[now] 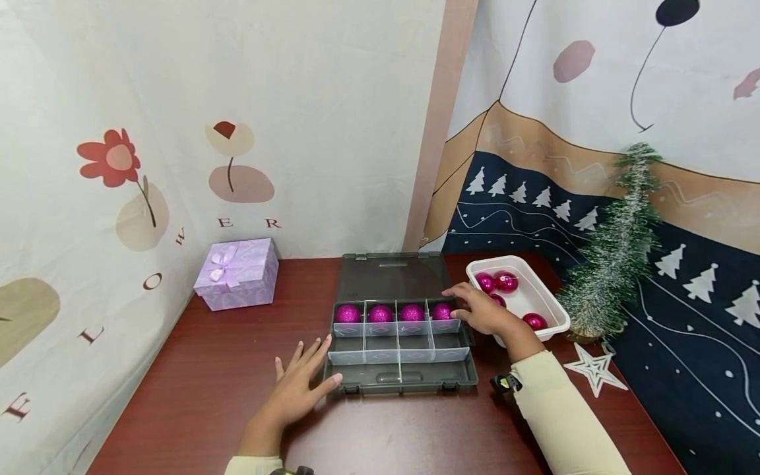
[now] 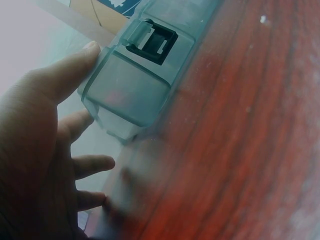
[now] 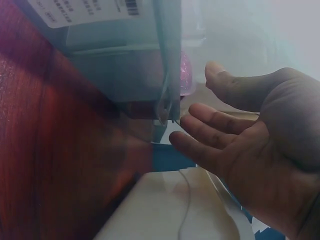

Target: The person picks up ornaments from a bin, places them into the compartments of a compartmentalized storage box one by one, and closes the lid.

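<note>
A clear grey divided plastic box point(image 1: 368, 376) lies on the table with its lid point(image 1: 392, 277) folded back. Glittery magenta balls point(image 1: 380, 314) fill its rear row, one to a compartment. My left hand point(image 1: 291, 389) is at the box's left front corner, fingers spread, thumb over the front edge. In the left wrist view the thumb and index fingertips reach the box's end point(image 2: 125, 90). My right hand point(image 1: 483, 313) hovers by the box's rear right corner, beside the rightmost ball point(image 1: 442, 311). The right wrist view shows its fingers loosely bent and holding nothing, near a pink ball point(image 3: 185, 75).
A white tub point(image 1: 549, 300) with several shiny magenta balls stands right of the box, partly behind my right forearm. Further right are a small frosted tree point(image 1: 617, 244) and a white star point(image 1: 596, 369). A lilac gift box point(image 1: 237, 274) sits at the back left, near the cloth backdrop.
</note>
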Demonstrator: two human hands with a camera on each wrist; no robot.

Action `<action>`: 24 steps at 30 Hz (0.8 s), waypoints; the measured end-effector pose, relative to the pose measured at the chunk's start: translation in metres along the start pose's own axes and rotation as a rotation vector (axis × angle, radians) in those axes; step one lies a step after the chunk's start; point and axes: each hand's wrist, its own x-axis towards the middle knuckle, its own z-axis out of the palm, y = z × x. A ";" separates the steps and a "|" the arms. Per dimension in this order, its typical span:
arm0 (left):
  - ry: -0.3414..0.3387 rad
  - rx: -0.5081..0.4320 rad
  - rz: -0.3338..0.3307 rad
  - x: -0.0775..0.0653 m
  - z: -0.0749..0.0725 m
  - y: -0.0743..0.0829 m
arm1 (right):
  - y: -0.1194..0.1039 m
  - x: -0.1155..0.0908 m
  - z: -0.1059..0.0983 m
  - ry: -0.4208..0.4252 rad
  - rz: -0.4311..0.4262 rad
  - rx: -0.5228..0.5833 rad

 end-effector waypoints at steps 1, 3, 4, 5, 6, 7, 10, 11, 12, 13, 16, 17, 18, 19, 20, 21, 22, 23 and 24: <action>0.002 0.000 0.000 0.000 0.000 0.000 | 0.000 -0.001 -0.002 0.006 0.012 0.020; 0.004 0.002 0.000 0.000 0.000 0.000 | 0.002 -0.003 -0.005 0.025 0.022 0.079; 0.004 0.003 -0.001 0.000 0.000 0.000 | 0.003 -0.004 -0.007 0.038 0.028 0.111; 0.004 0.005 -0.001 0.000 0.000 0.000 | 0.004 -0.005 -0.009 0.054 0.030 0.137; 0.003 0.006 -0.001 0.000 0.000 0.000 | 0.006 -0.006 -0.012 0.074 0.027 0.155; 0.002 0.007 -0.001 0.000 0.000 -0.001 | 0.008 -0.008 -0.014 0.096 0.023 0.171; -0.003 0.009 -0.003 0.000 0.000 -0.001 | 0.014 -0.013 -0.022 0.168 -0.003 0.174; -0.003 0.009 -0.004 0.000 0.000 -0.001 | 0.016 -0.014 -0.025 0.195 -0.014 0.172; -0.004 0.010 -0.003 0.000 -0.001 -0.001 | 0.019 -0.016 -0.027 0.220 -0.020 0.174; -0.004 0.010 -0.003 0.000 -0.001 -0.001 | 0.021 -0.017 -0.030 0.242 -0.024 0.185; -0.003 0.012 -0.001 0.001 -0.001 -0.001 | 0.030 -0.023 -0.037 0.284 -0.032 0.205; -0.003 0.012 0.000 0.001 -0.001 0.000 | 0.032 -0.025 -0.039 0.291 -0.026 0.212; -0.003 0.011 0.000 0.001 -0.001 0.000 | 0.036 -0.027 -0.041 0.295 -0.019 0.214; -0.004 0.012 -0.001 0.001 -0.001 0.000 | 0.038 -0.029 -0.043 0.296 -0.010 0.213; -0.005 0.013 0.000 0.001 -0.001 0.000 | 0.042 -0.030 -0.044 0.296 0.001 0.206; -0.006 0.013 -0.001 0.000 -0.001 0.000 | 0.045 -0.032 -0.046 0.294 0.016 0.203; -0.007 0.012 -0.001 0.000 -0.001 0.000 | 0.048 -0.033 -0.047 0.288 0.030 0.199; -0.008 0.012 -0.001 0.000 -0.001 0.000 | 0.052 -0.033 -0.048 0.284 0.044 0.196; -0.008 0.012 -0.001 0.000 -0.001 0.000 | 0.055 -0.034 -0.048 0.276 0.058 0.192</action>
